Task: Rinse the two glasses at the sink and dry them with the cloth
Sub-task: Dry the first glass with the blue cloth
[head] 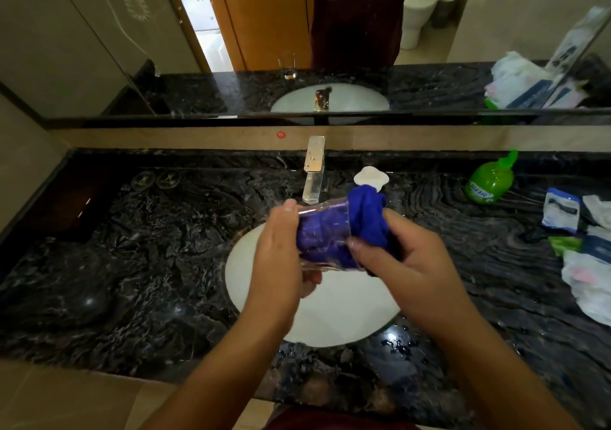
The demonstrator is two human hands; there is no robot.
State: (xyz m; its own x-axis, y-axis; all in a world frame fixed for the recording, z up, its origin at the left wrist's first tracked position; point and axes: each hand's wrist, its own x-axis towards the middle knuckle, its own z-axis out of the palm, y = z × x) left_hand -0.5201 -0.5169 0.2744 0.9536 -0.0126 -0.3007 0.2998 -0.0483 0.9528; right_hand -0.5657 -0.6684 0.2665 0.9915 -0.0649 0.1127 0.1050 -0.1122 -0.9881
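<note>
Over the white sink basin (334, 317) I hold a clear glass (322, 231) on its side. My left hand (277, 251) grips the glass around its body, thumb on top. A blue cloth (368, 213) is stuffed into the glass and bunches out of its mouth to the right. My right hand (406, 261) grips the cloth at the mouth of the glass. A second glass (287, 65) shows only as a reflection in the mirror, standing on the counter; I cannot see it directly.
The chrome faucet (314, 171) stands behind the basin with a white stopper (370, 176) beside it. A green soap bottle (491, 181), packets (562, 211) and a plastic bag (588, 284) lie on the dark marble counter (148, 264) at right. Water drops lie near the front edge.
</note>
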